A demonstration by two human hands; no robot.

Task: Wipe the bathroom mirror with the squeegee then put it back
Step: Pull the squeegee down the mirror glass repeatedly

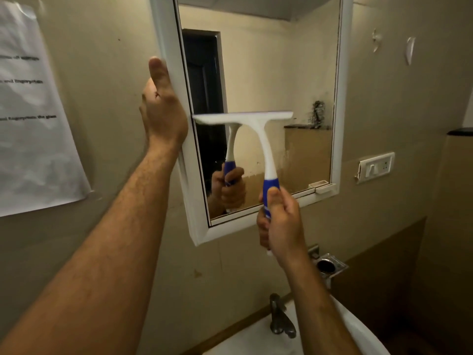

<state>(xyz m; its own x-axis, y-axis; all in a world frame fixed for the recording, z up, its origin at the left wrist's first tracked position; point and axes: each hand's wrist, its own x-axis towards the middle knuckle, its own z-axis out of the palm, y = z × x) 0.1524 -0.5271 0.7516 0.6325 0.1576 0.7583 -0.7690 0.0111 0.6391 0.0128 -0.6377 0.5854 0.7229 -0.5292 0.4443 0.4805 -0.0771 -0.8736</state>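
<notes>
The mirror (pixel 268 85), white-framed, hung on the beige wall and served as reference. The left hand (pixel 161 108) gripped the mirror's left frame edge, thumb up along the frame, the fingers curled behind the edge and hidden. The right hand (pixel 280 221) was closed in a fist round the blue grip of the squeegee (pixel 256 129), just below the mirror's bottom edge. The squeegee's white blade lay level across the lower left part of the glass, apparently against it; its reflection showed directly behind. A paper sheet (pixel 33 119) with blurred print was stuck left of the mirror. A switch plate (pixel 376 166) sat right of it. A tap (pixel 280 319) and sink (pixel 256 339) stood below the mirror.
</notes>
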